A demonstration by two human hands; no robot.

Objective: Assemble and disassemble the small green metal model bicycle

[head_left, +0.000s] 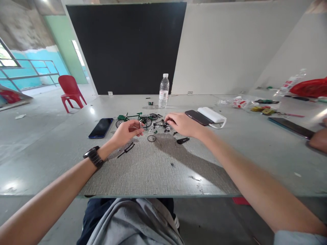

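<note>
A small green model bicycle (133, 117) with black wheels stands on the grey table (153, 170). My left hand (129, 132) is just in front of it, thumb and fingertips close around something small and thin that I cannot make out. To the right, my right hand (178, 122) reaches down with its fingers together over a black bicycle frame (160, 124) and tiny parts; what its fingertips grip is hidden. A thin black ring (151, 138) lies between the hands. Nearer me are a black forked piece (126, 149) at the left and a flat black part (183, 140) at the right.
A phone (100, 128) lies left of my left hand. Behind stands a water bottle (164, 92). Beyond my right hand are a dark phone (198, 117) and a white power bank (211, 115) with a cable. Another person's hand (319, 137) is at the far right beside a phone (291, 127).
</note>
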